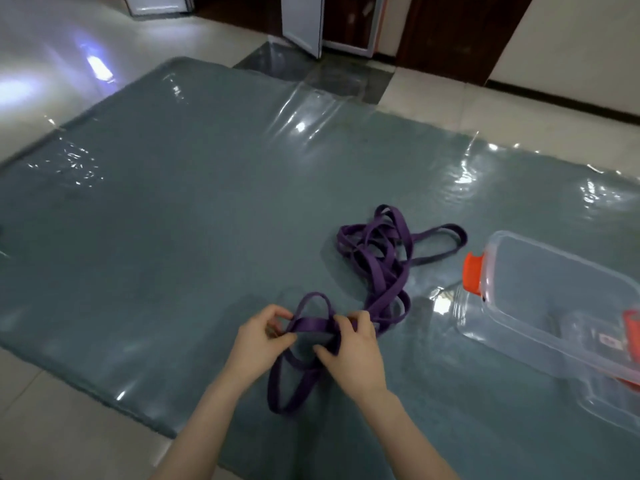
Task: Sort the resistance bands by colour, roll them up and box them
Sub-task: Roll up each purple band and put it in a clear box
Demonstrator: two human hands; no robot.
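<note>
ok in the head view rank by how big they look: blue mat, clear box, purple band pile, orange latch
1. blue mat
2. clear box, partly cut off at the frame edge
3. purple band pile
4. orange latch

Purple resistance bands lie in a loose tangle on the mat, one flat strand lifted and stretched near the front. A clear plastic box with orange clips lies open just beside them, to the right.

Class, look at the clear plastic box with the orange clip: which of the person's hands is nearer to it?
Right. The right hand grips the purple resistance band just left of the clear plastic box with the orange clip; the left hand holds the band farther left.
</note>
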